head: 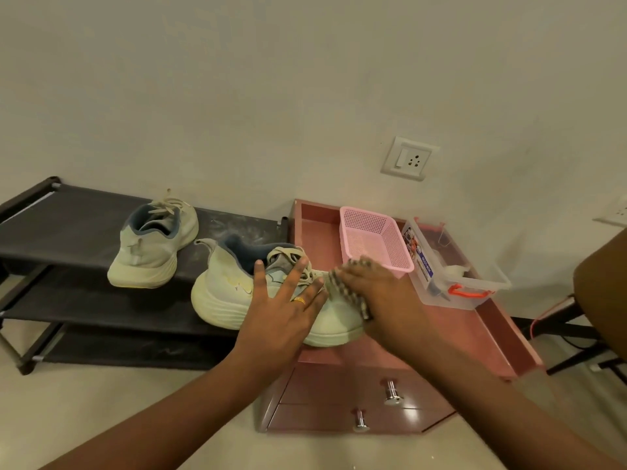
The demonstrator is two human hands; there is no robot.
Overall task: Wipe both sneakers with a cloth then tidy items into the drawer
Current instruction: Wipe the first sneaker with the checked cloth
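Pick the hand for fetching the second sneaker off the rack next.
Left. The left hand rests open on the near sneaker, on the rack side, closest to the second sneaker. The right hand is blurred, pressing the cloth on the toe, farther from it.
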